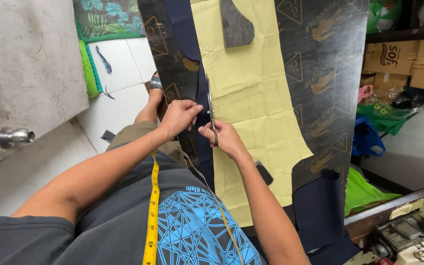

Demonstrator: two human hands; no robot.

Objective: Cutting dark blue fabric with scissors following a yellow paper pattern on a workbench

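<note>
My right hand [224,138] grips a pair of scissors [210,109], blades pointing away along the left edge of a pale yellow paper pattern [251,88]. The pattern lies on dark navy fabric [203,142] spread over a black board table [320,73]. My left hand [179,116] pinches the navy fabric strip just left of the blades. A grey felt piece [235,24] rests on the far end of the yellow pattern. A yellow measuring tape [152,211] hangs down my chest.
A door with a metal knob [14,137] stands at the left. White floor tiles [119,64] and a green leaf-print mat [106,17] lie beyond. Cardboard boxes [403,59] and green and blue plastic bags [379,118] crowd the right. A sewing machine [408,235] sits at the bottom right.
</note>
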